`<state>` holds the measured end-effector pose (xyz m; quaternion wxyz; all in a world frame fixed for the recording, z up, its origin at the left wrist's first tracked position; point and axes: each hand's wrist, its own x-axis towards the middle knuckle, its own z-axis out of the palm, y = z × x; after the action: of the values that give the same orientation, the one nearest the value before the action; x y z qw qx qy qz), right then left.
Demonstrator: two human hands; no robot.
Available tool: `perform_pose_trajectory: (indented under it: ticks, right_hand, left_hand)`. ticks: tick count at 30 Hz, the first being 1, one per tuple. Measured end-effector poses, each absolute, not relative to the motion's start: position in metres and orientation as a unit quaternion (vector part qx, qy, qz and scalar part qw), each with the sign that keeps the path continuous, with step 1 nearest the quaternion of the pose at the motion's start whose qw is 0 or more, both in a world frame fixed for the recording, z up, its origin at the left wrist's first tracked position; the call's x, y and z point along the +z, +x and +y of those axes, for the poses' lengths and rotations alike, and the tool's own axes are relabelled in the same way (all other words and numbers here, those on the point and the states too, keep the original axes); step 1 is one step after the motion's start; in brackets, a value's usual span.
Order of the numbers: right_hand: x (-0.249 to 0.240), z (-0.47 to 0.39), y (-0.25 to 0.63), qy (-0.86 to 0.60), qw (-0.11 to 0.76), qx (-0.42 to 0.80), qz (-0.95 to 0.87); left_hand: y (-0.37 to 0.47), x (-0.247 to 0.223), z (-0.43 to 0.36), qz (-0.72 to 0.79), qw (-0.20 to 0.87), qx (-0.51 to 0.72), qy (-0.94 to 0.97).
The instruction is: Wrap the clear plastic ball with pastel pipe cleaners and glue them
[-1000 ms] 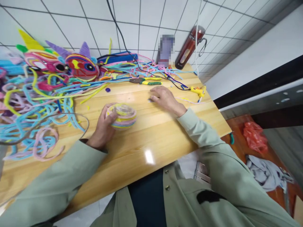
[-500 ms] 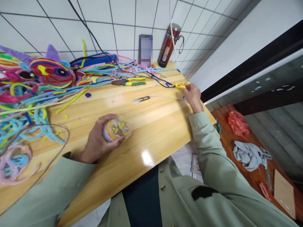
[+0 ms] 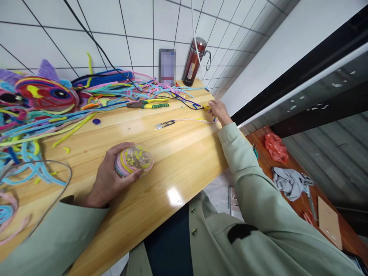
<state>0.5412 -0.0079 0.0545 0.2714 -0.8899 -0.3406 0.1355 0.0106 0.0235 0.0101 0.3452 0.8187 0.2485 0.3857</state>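
Note:
My left hand [image 3: 107, 176] is closed round a rounded piece coiled from pipe cleaners [image 3: 135, 158] in pink, yellow and blue, with a glossy, patchy top, held over the near part of the table. Far out to the right, my right hand [image 3: 219, 110] has its fingers round a yellow corded tool [image 3: 206, 107] that looks like a glue gun. Most of that tool is hidden by the fingers. Thread snips [image 3: 165, 124] lie between the two hands, and a thin pink and yellow strand [image 3: 192, 120] runs from them towards my right hand.
Loose pipe cleaners [image 3: 115, 92] and a colourful fish-like figure [image 3: 47, 94] crowd the table's left and back. Pliers [image 3: 148, 103], a phone [image 3: 167, 67] and a red flask [image 3: 195, 61] are near the tiled wall. A black cable [image 3: 100, 50] crosses the back.
The view has shifted, so the table's things sit further left. My right hand has closed more around the yellow tool, covering more of it. My left hand still holds the coiled piece.

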Motion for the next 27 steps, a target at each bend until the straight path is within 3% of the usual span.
perform_pose_trajectory:
  ticks: [14,22,25,27]
  right_hand:
    - [0.046,0.001,0.524,-0.943,0.218,0.026,-0.249]
    - [0.044,-0.017,0.496,-0.915,0.293,-0.072,-0.267]
    - [0.048,-0.016,0.488,-0.857,0.365,-0.128,-0.341]
    - [0.052,-0.013,0.481,-0.796,0.427,-0.158,-0.398]
  left_hand:
    - [0.008,0.01,0.025,0.269,0.356,0.353,0.822]
    - [0.01,0.01,0.024,0.267,0.388,0.374,0.799]
    - [0.014,0.013,0.022,0.288,0.459,0.399,0.74]
    - [0.016,0.013,0.023,0.305,0.565,0.425,0.639]
